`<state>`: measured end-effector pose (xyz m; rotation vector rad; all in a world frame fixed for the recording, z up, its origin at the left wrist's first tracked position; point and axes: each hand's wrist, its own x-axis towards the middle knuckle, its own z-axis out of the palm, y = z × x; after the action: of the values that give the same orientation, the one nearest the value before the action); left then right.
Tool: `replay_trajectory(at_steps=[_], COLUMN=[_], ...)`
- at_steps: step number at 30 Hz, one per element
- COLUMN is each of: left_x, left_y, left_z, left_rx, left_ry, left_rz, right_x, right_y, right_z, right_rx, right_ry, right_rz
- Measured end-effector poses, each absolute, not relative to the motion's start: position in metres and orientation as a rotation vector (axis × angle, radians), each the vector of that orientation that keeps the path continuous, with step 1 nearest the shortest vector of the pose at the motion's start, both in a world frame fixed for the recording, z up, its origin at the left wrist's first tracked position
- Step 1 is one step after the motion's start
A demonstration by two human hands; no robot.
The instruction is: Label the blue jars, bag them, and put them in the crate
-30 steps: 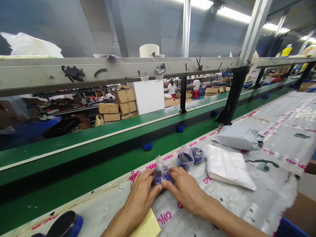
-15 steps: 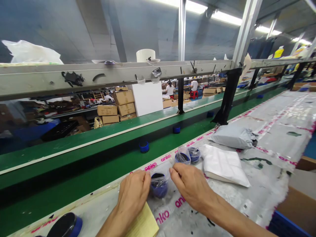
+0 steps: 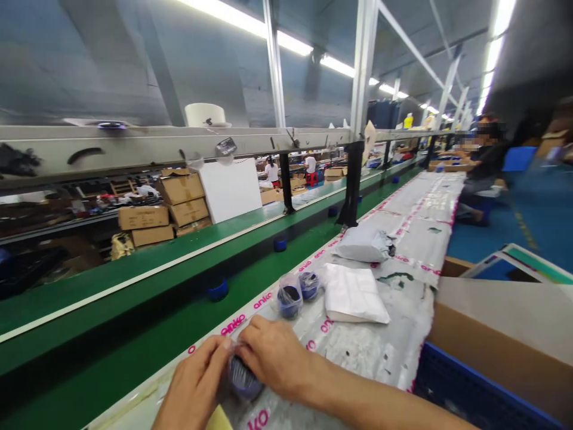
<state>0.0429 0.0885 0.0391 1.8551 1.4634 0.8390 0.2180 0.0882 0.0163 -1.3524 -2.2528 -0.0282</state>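
A dark blue round item (image 3: 245, 382) in a clear plastic bag lies on the plastic-covered bench between my hands. My left hand (image 3: 194, 379) is closed on the bag's left side, its thumb and forefinger near the opening. From the right, my right hand (image 3: 275, 357) pinches the bag's upper edge, close to my left fingertips. Beyond them sit two more bagged blue items, one nearer (image 3: 289, 298) and one farther (image 3: 308, 285). Beside these is a stack of white bags (image 3: 353, 295). The corner of a yellow pad (image 3: 218, 420) shows under my left hand.
A green conveyor (image 3: 179, 325) carrying several blue items runs along the bench's far side. Behind the white stack lies a grey plastic package (image 3: 364, 243). At the right are a cardboard box (image 3: 501, 334) and a blue crate (image 3: 474, 388). A seated person (image 3: 486, 158) is farther back.
The view has swung right, bringing the box and seated person into sight. My hands have come closer together at the top of the bag.
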Motion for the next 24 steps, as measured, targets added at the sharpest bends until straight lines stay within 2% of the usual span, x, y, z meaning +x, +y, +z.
replay_trajectory(at_steps=[4,11,18,24], left_x=[0.051,0.105,0.161,0.165], left_y=[0.107,0.148,0.184,0.18], left_z=[0.049,0.066,0.058,0.05], left_rx=[1.705,2.095,2.169,2.253], left_ry=[1.416,1.208,0.953,0.988], left_rz=[0.812,0.711,0.615,0.687], right_x=[0.229,0.261,0.299,0.335], right_y=[0.092,0.097,0.084,0.071], right_z=[0.018,0.019,0.012,0.012], right_rx=[-1.294,-1.294,-1.256,-1.437], right_ry=[-2.369,-2.37,-2.263,-2.098], right_rz=[-0.321,-0.447,-0.379,-0.108])
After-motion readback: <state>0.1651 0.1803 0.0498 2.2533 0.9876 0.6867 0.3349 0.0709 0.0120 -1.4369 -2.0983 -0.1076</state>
